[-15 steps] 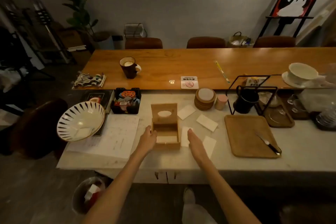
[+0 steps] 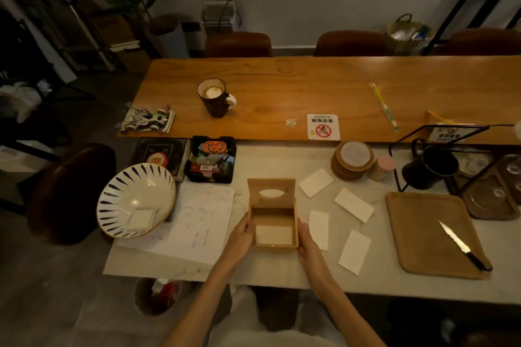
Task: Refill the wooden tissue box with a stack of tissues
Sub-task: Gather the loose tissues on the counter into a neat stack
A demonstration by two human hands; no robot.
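Note:
The wooden tissue box (image 2: 273, 215) stands open on the pale counter, its lid with an oval slot tipped up at the back. A white stack of tissues (image 2: 273, 235) lies inside it. My left hand (image 2: 240, 238) presses against the box's left wall. On the opposite wall rests my right hand (image 2: 308, 242). Several loose white tissues lie to the right of the box, such as one (image 2: 318, 229) beside my right hand and another (image 2: 354, 251) nearer the counter's front edge.
A striped bowl (image 2: 135, 201) and paper sheets (image 2: 197, 224) sit left of the box. A wooden tray (image 2: 420, 236) with a knife (image 2: 463, 246) lies at the right. Behind are a black organiser (image 2: 211, 159), coasters (image 2: 353, 160), a black mug (image 2: 430, 167) and a coffee cup (image 2: 215, 97).
My right hand has moved left from the loose tissues onto the box's right wall. My left hand has closed in on the left wall. The view has shifted closer.

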